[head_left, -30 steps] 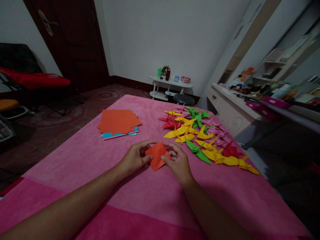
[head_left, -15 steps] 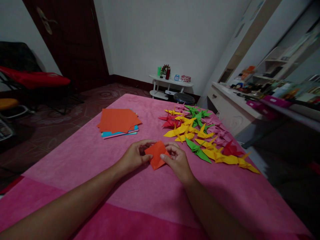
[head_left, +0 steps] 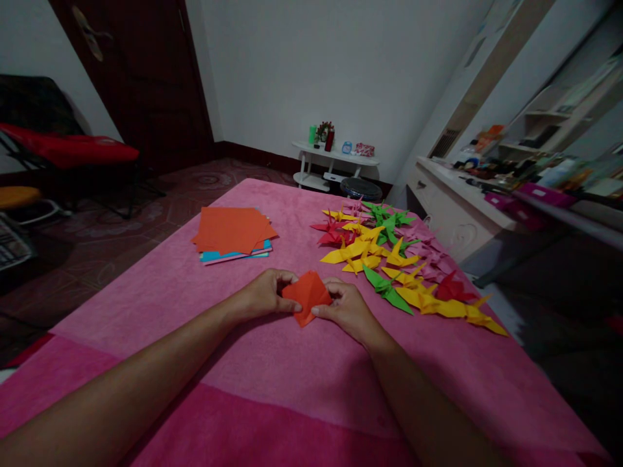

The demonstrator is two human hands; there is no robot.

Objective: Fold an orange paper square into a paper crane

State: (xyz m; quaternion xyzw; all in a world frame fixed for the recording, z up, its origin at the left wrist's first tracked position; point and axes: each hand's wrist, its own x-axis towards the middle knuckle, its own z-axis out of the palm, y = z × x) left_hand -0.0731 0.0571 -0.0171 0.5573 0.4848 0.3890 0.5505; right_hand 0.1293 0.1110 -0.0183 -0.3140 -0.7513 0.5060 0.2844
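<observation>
A small folded square of orange origami paper (head_left: 308,295) is held cornerwise between my two hands, just above the pink cloth. My left hand (head_left: 271,293) pinches its left side, thumb on the face and fingers behind. On the right side, my right hand (head_left: 348,308) grips it the same way, with the thumb near the lower edge. A crease runs down the paper's middle. The fingers behind the paper are partly hidden. Just beyond my right hand lie folded paper cranes in yellow (head_left: 360,250), green (head_left: 387,290), red (head_left: 453,287) and pink.
A stack of square paper (head_left: 233,230), orange on top with blue and pink below, lies on the left of the pink-covered table (head_left: 160,305). Behind stands a small white shelf table (head_left: 335,155). A cluttered dresser (head_left: 457,201) is on the right, a red chair (head_left: 73,152) on the left.
Both thumbs have slid down toward the paper's lower part, the left one also inward. The paper's face now shows a central crease and wider side corners. The camera view has shifted slightly.
</observation>
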